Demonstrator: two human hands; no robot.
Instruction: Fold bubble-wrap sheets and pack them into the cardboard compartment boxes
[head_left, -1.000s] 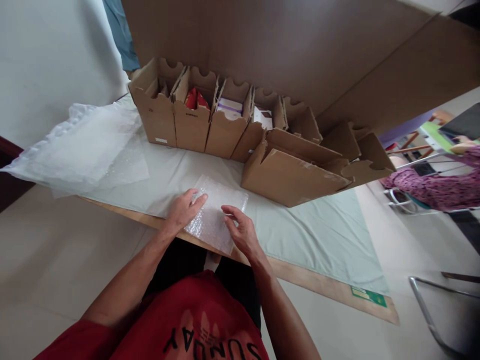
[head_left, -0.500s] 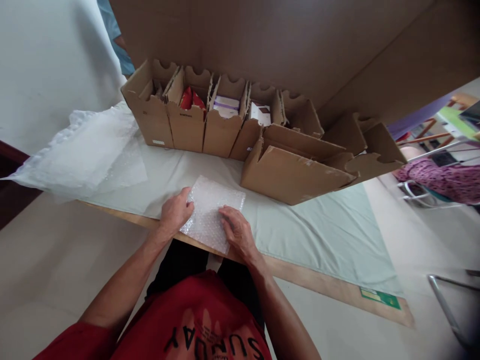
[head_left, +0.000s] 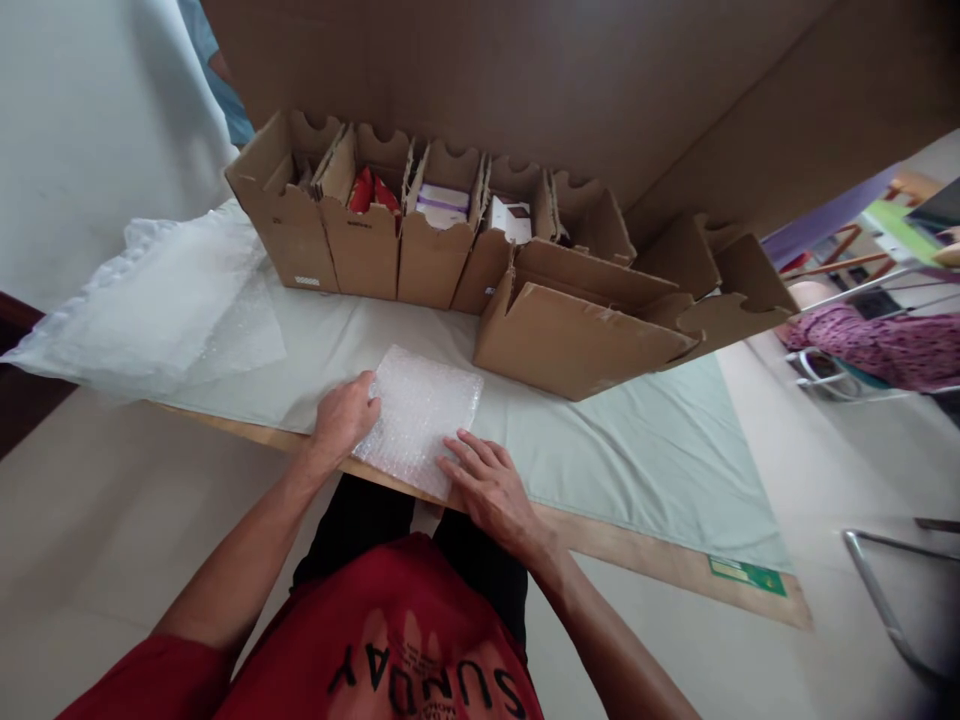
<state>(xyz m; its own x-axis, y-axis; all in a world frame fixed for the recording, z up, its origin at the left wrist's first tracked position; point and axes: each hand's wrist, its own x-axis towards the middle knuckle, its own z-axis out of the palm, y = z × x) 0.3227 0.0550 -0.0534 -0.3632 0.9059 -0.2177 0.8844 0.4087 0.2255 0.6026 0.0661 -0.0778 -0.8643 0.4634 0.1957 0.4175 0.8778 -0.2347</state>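
Note:
A small sheet of clear bubble wrap point(head_left: 420, 410) lies flat on the pale green cloth near the table's front edge. My left hand point(head_left: 343, 417) rests at its left edge with the fingers curled onto it. My right hand point(head_left: 489, 487) lies at its near right corner, fingers spread flat on the wrap and cloth. Neither hand lifts anything.
A row of open cardboard bins point(head_left: 390, 230) holding small boxes stands behind the wrap, with more tipped cardboard bins point(head_left: 577, 335) to the right. A pile of bubble wrap sheets point(head_left: 150, 300) lies at the left. Another person's patterned sleeve point(head_left: 877, 345) is at far right.
My left hand went from flat on the wrap to curled at its left edge. My right hand slid back toward me to the near right corner and spread out.

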